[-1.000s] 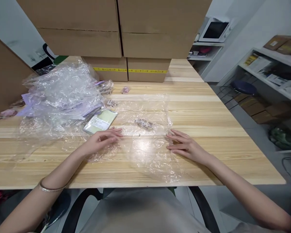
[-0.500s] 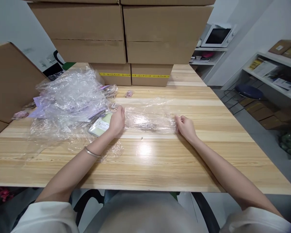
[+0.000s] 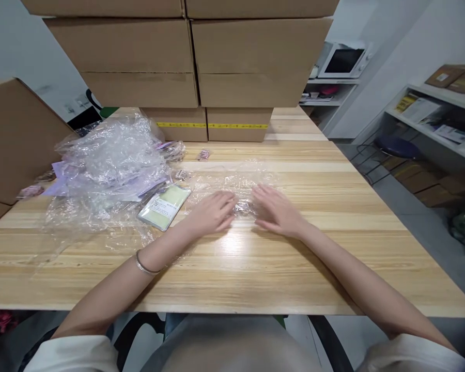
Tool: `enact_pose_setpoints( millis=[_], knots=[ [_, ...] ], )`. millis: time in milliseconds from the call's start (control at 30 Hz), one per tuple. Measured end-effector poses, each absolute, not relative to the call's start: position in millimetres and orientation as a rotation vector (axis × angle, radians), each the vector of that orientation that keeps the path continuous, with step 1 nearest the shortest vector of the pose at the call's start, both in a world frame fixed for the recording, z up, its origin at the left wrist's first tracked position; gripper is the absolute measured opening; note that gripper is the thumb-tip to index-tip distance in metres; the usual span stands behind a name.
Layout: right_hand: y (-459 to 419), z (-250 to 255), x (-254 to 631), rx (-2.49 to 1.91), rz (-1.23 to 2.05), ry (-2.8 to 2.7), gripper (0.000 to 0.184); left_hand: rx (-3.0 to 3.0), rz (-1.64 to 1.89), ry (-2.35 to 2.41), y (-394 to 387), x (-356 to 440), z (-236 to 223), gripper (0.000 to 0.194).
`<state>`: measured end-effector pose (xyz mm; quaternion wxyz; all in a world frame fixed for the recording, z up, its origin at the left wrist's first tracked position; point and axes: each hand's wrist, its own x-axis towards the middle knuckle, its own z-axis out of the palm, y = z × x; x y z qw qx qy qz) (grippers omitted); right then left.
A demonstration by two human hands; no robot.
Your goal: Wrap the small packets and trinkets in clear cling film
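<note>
Head view: the pale wooden table (image 3: 333, 279) runs beneath everything I'm working with, and I take my places from the clear film (image 3: 245, 179) lying on it in front of the person. Behind the film rises the stack of cardboard boxes (image 3: 256, 57). To its left spreads a big heap of crinkled wrap (image 3: 116, 150), lilac sheets showing through.

The film itself lies low and wrinkled, its near part bunched between the two hands. The left hand (image 3: 213, 212) is at its near left part, the right hand (image 3: 279, 212) at its near right. On each side I read the grip as part open: fingers loosely bent, thumb apart, closed on nothing that I can see. The fingers seem to rest on the film, though blur hides the exact contact.

I judge the step in hand to be pressing or gathering the film from both sides. From here, any move on it calls for light, even contact, as it looks thin and could slide or crease.

Just left of the film lies a green packet (image 3: 165, 206) with a white label. Smallest is a pinkish wrapped piece (image 3: 203, 154), beyond the film's far left part. I can't tell what, if anything, is under the bunched part.
</note>
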<state>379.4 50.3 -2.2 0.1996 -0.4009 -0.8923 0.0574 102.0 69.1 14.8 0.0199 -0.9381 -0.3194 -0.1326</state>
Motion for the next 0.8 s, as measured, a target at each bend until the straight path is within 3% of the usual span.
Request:
enact_pose_setpoints(
  millis=[133,367,600,800],
  knots=[
    [53.1,-14.6,370.2,-1.029,0.528,-2.594,0.087,-3.127,-0.294,-1.112,67.9,114.8,7.1,0.071],
    [61.4,-20.8,409.1,-1.071,0.648,-2.460,0.070,-3.182,-0.289,-1.341,86.1,86.3,-2.1,0.064],
    [62.1,-22.6,433.7,-1.183,0.907,-2.186,0.033,-3.403,-0.656,-1.516,90.7,30.7,-3.2,0.040],
    [57.6,-16.6,427.7,-1.449,0.958,-1.775,0.047,-3.129,-1.041,-2.082,87.8,29.9,-1.1,0.045]
  ],
)
